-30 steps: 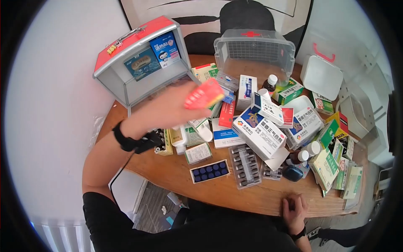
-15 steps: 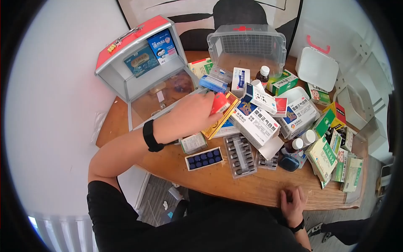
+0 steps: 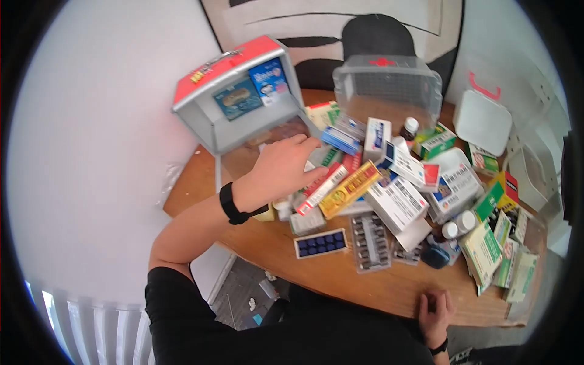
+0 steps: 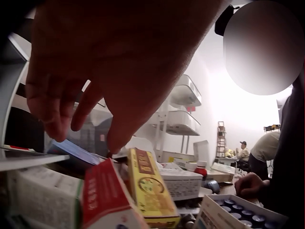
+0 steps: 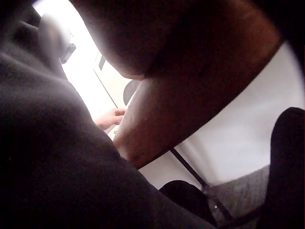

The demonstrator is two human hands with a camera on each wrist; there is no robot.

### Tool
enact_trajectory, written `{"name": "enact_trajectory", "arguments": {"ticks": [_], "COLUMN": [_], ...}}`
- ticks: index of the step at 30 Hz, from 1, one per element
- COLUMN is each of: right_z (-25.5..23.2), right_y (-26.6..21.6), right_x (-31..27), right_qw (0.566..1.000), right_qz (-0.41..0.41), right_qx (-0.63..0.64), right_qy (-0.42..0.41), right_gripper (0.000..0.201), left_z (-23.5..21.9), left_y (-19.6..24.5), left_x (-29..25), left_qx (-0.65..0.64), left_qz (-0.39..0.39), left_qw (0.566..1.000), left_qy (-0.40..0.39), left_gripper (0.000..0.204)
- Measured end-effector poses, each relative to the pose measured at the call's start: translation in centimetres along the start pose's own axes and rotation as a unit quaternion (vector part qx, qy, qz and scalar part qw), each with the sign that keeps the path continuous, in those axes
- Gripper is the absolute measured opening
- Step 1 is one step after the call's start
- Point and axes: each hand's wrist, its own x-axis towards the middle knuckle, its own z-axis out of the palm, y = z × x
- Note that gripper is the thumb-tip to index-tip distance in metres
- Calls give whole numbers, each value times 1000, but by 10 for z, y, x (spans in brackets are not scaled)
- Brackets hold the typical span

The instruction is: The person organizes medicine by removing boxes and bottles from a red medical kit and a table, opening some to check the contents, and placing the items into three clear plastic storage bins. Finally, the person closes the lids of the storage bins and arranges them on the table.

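My left hand (image 3: 283, 164) reaches over the left part of a pile of medicine boxes, fingers spread and holding nothing. Its fingertips are close to a blue-and-white box (image 3: 340, 140). Below the hand lie a red-and-white box (image 3: 323, 190) and, right beside it, a yellow box (image 3: 350, 190). The left wrist view shows the hand's fingers (image 4: 57, 129) pointing down over the blue box (image 4: 78, 151), behind the red box (image 4: 107, 198) and yellow box (image 4: 150, 186). My right hand (image 3: 435, 310) rests on the table's front edge, fingers loosely curled, with nothing in it.
An open red-and-silver first-aid case (image 3: 237, 137) stands at the back left with two blue boxes inside. Behind the pile is a clear plastic bin (image 3: 386, 91). A tray of dark-capped vials (image 3: 320, 243) and an ampoule blister (image 3: 371, 243) lie in front. Bottles (image 3: 450, 230) stand to the right.
One second ago my left hand held red and yellow boxes up in the air. It lowered them onto the pile, let go, and drew slightly back. My right hand stays at the edge.
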Motion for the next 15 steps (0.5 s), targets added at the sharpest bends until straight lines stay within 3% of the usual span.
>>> {"name": "enact_trajectory", "arguments": {"ticks": [3, 5, 7, 10, 13, 14, 15], "right_z": [-3, -4, -4, -2, 2, 3, 2], "right_y": [-8, -8, -8, -6, -3, -3, -4], "right_x": [5, 4, 6, 7, -1, -3, -4], "right_qw": [1000, 999, 1000, 999, 999, 998, 997], "right_qz": [-1, 33, 2, -18, 30, 66, 73], "right_qx": [0, 2, -29, -51, -23, -3, -5], "right_qy": [-4, -16, -8, -2, -18, -18, -27], "right_gripper": [17, 16, 16, 15, 15, 15, 15], "left_z": [-9, 0, 1, -4, 8, 4, 7], "left_y": [-56, -123, -182, -221, -280, -273, -282], "left_x": [22, 36, 58, 96, 134, 143, 152], "left_qx": [-30, 31, 93, 105, 26, -11, -26], "left_qz": [-76, -120, -123, -162, -221, -280, -287], "left_qw": [997, 986, 973, 962, 969, 955, 954], "left_qy": [12, 109, 171, 192, 109, 99, 86], "left_gripper": [40, 45, 53, 67, 77, 73, 71]}}
